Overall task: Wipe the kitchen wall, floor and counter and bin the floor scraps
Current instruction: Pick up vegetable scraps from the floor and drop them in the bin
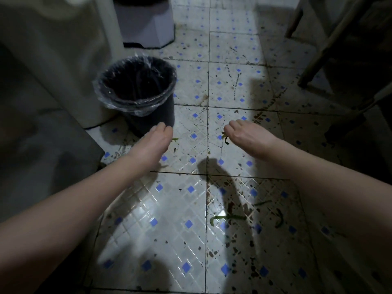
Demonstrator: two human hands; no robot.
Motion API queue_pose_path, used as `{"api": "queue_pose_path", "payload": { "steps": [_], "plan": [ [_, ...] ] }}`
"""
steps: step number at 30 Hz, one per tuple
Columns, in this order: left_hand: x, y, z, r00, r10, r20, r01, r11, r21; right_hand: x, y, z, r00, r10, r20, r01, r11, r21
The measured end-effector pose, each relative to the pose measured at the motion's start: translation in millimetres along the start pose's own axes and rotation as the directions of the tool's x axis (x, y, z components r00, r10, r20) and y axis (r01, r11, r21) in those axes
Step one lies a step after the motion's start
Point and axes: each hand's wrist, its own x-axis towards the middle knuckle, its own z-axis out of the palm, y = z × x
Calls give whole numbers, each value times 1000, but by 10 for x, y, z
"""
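Both arms reach down over a dirty white floor point(191, 209) with blue diamond tiles. My left hand point(156, 137) hangs beside the black bin point(140, 96), fingers curled under, with a green scrap tip point(175, 139) poking out from beneath it. My right hand point(241, 132) holds a small curled green scrap point(225, 137) that dangles from its fingertips. More green stems lie on the floor nearer me: one long stem point(228, 217), a curved piece point(279, 218) and a thin one point(263, 202). Dark stains and specks cover the tiles.
The bin is lined with a clear plastic bag and stands against a pale cabinet point(53, 71) on the left. A grey-white container point(146, 24) stands behind it. Dark wooden furniture legs point(324, 52) rise at the right.
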Motion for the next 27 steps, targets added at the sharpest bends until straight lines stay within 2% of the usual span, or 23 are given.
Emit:
{"api": "queue_pose_path", "payload": {
  "steps": [6, 14, 22, 27],
  "plan": [
    [-37, -203, -487, 994, -36, -108, 33, 999, -22, 273, 64, -432, 990, -58, -132, 48, 996, -81],
    [-83, -524, -852, 976, -88, -198, 99, 994, 45, 627, -120, -791, 983, -100, -155, 76, 985, -154],
    [-5, -674, -1086, 969, -162, -188, 173, 984, 41, 942, -320, -981, 965, -69, -251, 56, 997, -59],
    [85, -751, -1052, 968, -167, -186, 176, 984, 35, 1187, -360, -975, 965, -17, -262, 26, 999, 32]
  ]
}}
